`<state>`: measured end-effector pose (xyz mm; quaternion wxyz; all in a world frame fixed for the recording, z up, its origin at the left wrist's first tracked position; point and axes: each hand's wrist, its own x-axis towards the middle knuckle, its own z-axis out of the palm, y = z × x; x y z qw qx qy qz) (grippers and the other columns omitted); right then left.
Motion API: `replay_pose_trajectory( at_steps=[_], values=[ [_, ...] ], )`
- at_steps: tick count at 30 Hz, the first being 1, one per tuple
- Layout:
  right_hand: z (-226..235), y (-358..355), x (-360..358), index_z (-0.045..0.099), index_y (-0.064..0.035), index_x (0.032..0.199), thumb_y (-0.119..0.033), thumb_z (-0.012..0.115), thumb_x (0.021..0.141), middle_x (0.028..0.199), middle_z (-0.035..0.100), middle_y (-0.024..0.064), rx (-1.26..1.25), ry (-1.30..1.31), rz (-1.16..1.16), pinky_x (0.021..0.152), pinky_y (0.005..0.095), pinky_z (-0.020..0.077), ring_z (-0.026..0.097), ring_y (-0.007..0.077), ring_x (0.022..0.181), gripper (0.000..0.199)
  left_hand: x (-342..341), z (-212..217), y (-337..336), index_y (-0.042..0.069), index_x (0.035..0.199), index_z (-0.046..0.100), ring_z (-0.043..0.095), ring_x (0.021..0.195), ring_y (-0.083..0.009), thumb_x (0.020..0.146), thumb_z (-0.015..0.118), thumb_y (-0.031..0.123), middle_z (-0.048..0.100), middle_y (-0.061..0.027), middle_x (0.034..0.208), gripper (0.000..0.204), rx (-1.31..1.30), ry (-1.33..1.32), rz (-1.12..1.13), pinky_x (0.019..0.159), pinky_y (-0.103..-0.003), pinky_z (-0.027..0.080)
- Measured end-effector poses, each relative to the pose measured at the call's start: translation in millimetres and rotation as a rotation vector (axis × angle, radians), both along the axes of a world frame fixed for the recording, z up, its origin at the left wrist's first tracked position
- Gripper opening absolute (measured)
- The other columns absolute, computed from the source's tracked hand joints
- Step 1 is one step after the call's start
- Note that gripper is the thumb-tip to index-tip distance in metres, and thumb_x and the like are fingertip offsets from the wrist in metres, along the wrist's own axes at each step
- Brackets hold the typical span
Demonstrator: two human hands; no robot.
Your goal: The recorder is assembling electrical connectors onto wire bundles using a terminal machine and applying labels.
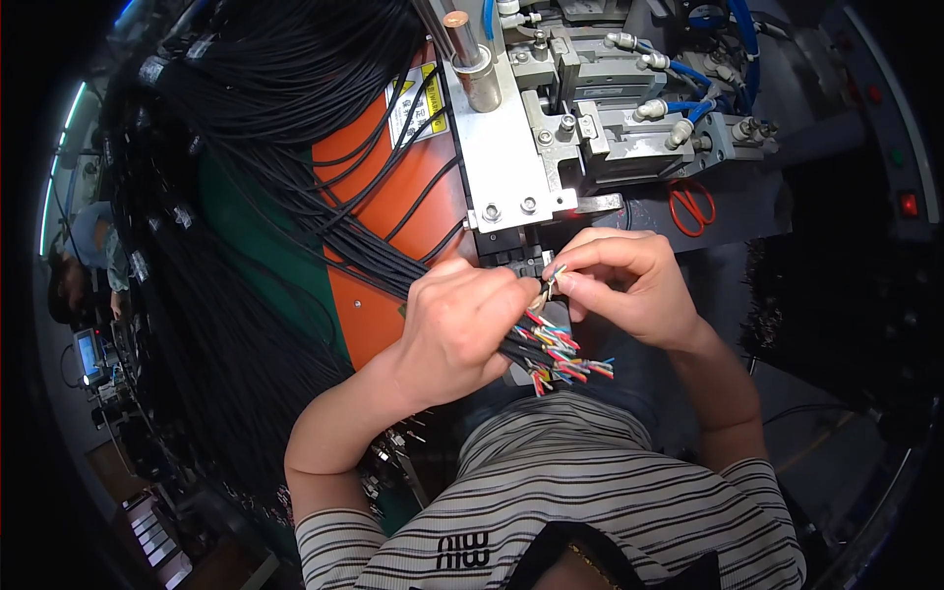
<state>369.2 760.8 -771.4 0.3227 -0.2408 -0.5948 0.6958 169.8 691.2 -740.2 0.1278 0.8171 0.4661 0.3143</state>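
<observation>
Gripping a bundle of thin black cables with stripped, many-coloured wire ends (551,346) in the left hand (457,329), fingers curled tight around the sheaths so the coloured tips are fanning out toward the body, probably to keep every end in sight and within reach. Pinching a single cable end (553,278) between thumb and forefinger of the right hand (629,285), fingers narrow and closed on it, holding it up just beside the left hand's knuckles and just below the dark slot of the grey metal pneumatic machine (560,118), likely so the tip is lining up with the opening. Trailing away up and to the left, a thick sheaf of long black cables (295,98), draping across an orange panel (393,197) and running back into the fist, which is keeping the loose lengths clear of the work point.

Lying on the dark surface (747,206) right of the machine, well apart from both hands, a pair of red-handled scissors (692,206). Running over the machine's top, blue air hoses (693,74); stuck near the panel's top, a yellow-and-white warning label (415,103). Showing at the far right, a control panel with a red button (909,205). Sitting at the far left edge, another person in a grey top (93,246) in a dim workshop. Filling the lower edge, a striped shirt (590,492).
</observation>
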Motion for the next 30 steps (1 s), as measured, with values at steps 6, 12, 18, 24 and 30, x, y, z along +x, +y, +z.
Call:
replay_pose_trajectory(
  at_steps=[6, 12, 18, 24, 30],
  values=[
    [7.6, -4.8, -10.4, 0.061, -0.0017, 0.08, -0.003, 0.071, 0.075, 0.074, 0.058, 0.0068, 0.846, -0.518, -0.148, 0.048, 0.0274, 0.0449, 0.059, 0.0165, 0.053, 0.01, 1.8, -3.2, -9.7, -0.001, 0.102, 0.064, 0.055, 0.061, -0.0218, 0.066, 0.07, 0.015, 0.056, -0.0053, 0.075, 0.039, 0.057, 0.246, 0.052, 0.058, -0.034, 0.039],
    [-4.6, -0.8, -10.8, 0.063, -0.0015, 0.083, -0.002, 0.069, 0.077, 0.076, 0.06, 0.0083, 0.926, -0.595, -0.235, 0.049, 0.032, 0.0465, 0.059, 0.0237, 0.054, 0.008, -0.5, -12.7, -1.6, -0.002, 0.112, 0.064, 0.058, 0.074, -0.0255, 0.061, 0.074, 0.016, 0.06, -0.0097, 0.09, 0.056, 0.023, 0.238, 0.091, 0.065, -0.036, 0.043],
    [-16.9, 1.1, -3.3, 0.063, -0.0006, 0.084, 0.0, 0.067, 0.079, 0.079, 0.061, 0.0099, 0.774, -0.511, -0.26, 0.05, 0.0341, 0.0477, 0.061, 0.0265, 0.057, 0.007, 1.9, -14.8, 3.5, -0.002, 0.113, 0.064, 0.058, 0.077, -0.0254, 0.058, 0.074, 0.013, 0.059, -0.0098, 0.094, 0.057, -0.053, 0.208, 0.065, 0.067, -0.036, 0.044],
    [-12.5, -0.1, -2.4, 0.063, -0.0003, 0.086, -0.001, 0.067, 0.08, 0.08, 0.062, 0.0101, 0.891, -0.549, -0.298, 0.052, 0.0346, 0.0486, 0.062, 0.0272, 0.059, 0.007, 8.1, -12.9, 7.3, -0.002, 0.114, 0.064, 0.056, 0.074, -0.0254, 0.06, 0.073, 0.013, 0.055, -0.009, 0.088, 0.056, -0.042, 0.199, 0.052, 0.066, -0.036, 0.043],
    [1.6, 6.6, 3.9, 0.064, -0.0014, 0.087, -0.002, 0.068, 0.08, 0.08, 0.062, 0.0092, 0.991, -0.754, -0.121, 0.053, 0.0345, 0.0491, 0.062, 0.027, 0.06, 0.008, 17.3, -3.1, 10.3, -0.002, 0.111, 0.065, 0.055, 0.075, -0.0246, 0.068, 0.066, 0.01, 0.052, -0.0082, 0.085, 0.045, -0.055, 0.295, 0.002, 0.072, -0.036, 0.045]
  ],
)
